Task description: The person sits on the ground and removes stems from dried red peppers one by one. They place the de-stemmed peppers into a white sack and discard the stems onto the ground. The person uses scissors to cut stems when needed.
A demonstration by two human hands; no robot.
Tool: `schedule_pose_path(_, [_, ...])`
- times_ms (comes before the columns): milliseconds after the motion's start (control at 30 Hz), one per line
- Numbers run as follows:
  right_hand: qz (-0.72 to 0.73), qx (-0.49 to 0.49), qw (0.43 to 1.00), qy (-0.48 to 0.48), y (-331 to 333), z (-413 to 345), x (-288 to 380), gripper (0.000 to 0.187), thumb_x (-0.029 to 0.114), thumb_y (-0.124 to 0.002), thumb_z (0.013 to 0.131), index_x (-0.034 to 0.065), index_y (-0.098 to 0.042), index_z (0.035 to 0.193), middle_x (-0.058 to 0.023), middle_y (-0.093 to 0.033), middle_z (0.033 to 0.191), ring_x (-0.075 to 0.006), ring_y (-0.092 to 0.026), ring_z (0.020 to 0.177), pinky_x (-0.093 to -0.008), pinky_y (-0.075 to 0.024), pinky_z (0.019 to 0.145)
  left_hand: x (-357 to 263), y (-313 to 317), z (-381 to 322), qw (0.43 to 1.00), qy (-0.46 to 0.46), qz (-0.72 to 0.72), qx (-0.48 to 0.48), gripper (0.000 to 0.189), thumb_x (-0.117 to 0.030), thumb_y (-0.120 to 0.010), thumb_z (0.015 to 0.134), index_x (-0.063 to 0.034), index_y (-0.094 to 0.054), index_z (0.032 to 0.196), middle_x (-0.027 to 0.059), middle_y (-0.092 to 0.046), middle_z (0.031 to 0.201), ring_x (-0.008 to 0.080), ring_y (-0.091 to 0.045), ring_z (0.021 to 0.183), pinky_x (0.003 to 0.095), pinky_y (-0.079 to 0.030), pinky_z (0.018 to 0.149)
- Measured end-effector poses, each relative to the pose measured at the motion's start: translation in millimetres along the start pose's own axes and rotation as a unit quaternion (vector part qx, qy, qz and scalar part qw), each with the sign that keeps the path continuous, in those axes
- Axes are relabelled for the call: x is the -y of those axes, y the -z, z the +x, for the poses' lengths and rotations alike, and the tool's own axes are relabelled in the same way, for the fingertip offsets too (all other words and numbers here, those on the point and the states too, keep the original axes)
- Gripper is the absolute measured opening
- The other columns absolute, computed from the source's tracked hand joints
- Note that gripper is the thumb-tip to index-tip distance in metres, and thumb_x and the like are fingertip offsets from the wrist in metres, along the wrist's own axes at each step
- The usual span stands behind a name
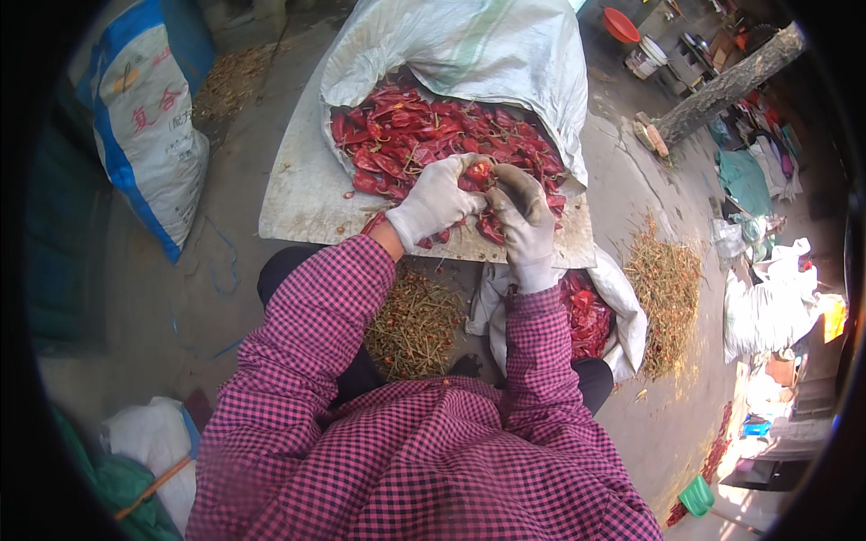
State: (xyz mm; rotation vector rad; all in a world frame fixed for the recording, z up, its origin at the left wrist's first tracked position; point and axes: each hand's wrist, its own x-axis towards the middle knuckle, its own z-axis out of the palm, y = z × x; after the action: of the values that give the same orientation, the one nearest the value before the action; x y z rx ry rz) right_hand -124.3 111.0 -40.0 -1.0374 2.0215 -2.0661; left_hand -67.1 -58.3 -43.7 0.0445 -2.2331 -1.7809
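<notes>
My left hand [435, 197], in a white work glove, grips a dried red chili pepper [479, 172] whose broken end faces up. Close beside it, my gloved right hand [521, 215] has its thumb and fingers bent around something too small to make out; dirt darkens its fingertips. Behind both hands, a heap of dried red chilies [433, 135] spills from the mouth of a white woven sack [467, 47] lying on a pale board [304, 196]. A few loose chilies lie under my hands near the board's front edge.
Below the board, a pile of chili stems [416, 324] lies between my legs. To its right stands an open white sack [629, 324] containing red chilies [587, 314]. Another stem heap [663, 297] is farther right. A printed fertilizer sack [145, 128] stands left; a log [731, 84] leans at upper right.
</notes>
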Motion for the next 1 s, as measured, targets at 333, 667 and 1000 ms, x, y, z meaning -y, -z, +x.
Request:
schedule_pose_path(333, [-0.376, -0.050, 0.913, 0.150, 6.5, -27.9, 13.8, 0.019, 0.011, -0.077, 0.083, 0.0072, -0.075, 0.102, -0.0131, -0.073, 0.090, -0.0320, -0.070, 0.082, -0.0405, -0.0564, 0.074, 5.3, -14.6, -16.2, 0.993, -0.030, 0.104, 0.043, 0.061, -0.012, -0.085, 0.075, 0.0017, -0.061, 0.129, 0.0167, -0.071, 0.117, 0.0225, -0.067, 0.113, 0.0342, -0.050, 0.102])
schedule_pose_path(667, [0.467, -0.194, 0.814, -0.285, 17.2, -44.2, -23.1, 0.010, 0.015, -0.060, 0.097, 0.0064, -0.064, 0.097, 0.0051, -0.059, 0.075, -0.0031, -0.051, 0.055, -0.0196, -0.0370, 0.040, -15.1, -31.5, -21.9, 0.993, 0.068, 0.021, 0.093, 0.032, -0.008, -0.079, 0.082, 0.0029, -0.071, 0.111, 0.0085, -0.075, 0.098, 0.0102, -0.067, 0.089, 0.0277, -0.055, 0.076])
schedule_pose_path(1000, [-0.204, -0.110, 0.949, -0.212, 95.3, -2.2, -96.8, 0.046, 0.042, -0.069, 0.093, 0.0044, -0.069, 0.120, -0.0150, -0.073, 0.111, -0.0226, -0.070, 0.099, -0.0346, -0.0538, 0.078, -22.7, 0.1, -17.9, 0.964, 0.083, -0.242, 0.072, 0.028, -0.016, -0.078, 0.093, -0.0041, -0.068, 0.116, 0.0027, -0.072, 0.103, 0.0090, -0.066, 0.088, 0.0247, -0.054, 0.080])
